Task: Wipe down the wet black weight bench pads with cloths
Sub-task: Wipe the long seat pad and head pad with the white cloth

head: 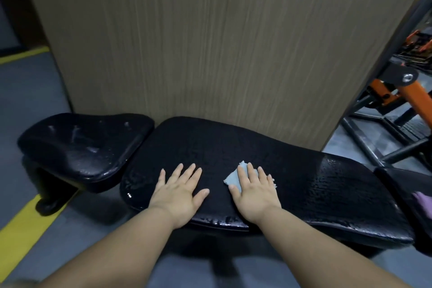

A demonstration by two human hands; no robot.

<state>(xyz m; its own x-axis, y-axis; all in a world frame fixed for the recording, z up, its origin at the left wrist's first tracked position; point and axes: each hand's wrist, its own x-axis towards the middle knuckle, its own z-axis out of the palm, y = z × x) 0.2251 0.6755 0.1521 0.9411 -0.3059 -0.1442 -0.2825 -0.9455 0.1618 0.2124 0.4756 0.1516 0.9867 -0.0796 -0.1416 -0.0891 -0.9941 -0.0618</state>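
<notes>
A long black bench pad (315,184) lies across the middle, wet and glistening with droplets at its right end and along its front edge. My right hand (254,192) presses flat on a small light-blue cloth (233,177) on this pad, fingers straight; most of the cloth is hidden under the palm. My left hand (180,190) rests flat on the bare pad just to the left, fingers spread, holding nothing. A smaller black seat pad (84,145) sits to the left, with water streaks on its surface.
A tall wood-grain panel (210,42) stands right behind the bench. Black and orange gym machine frames (397,105) fill the right side. A purple object (424,201) shows at the right edge. Grey floor with a yellow line (25,222) lies at the left.
</notes>
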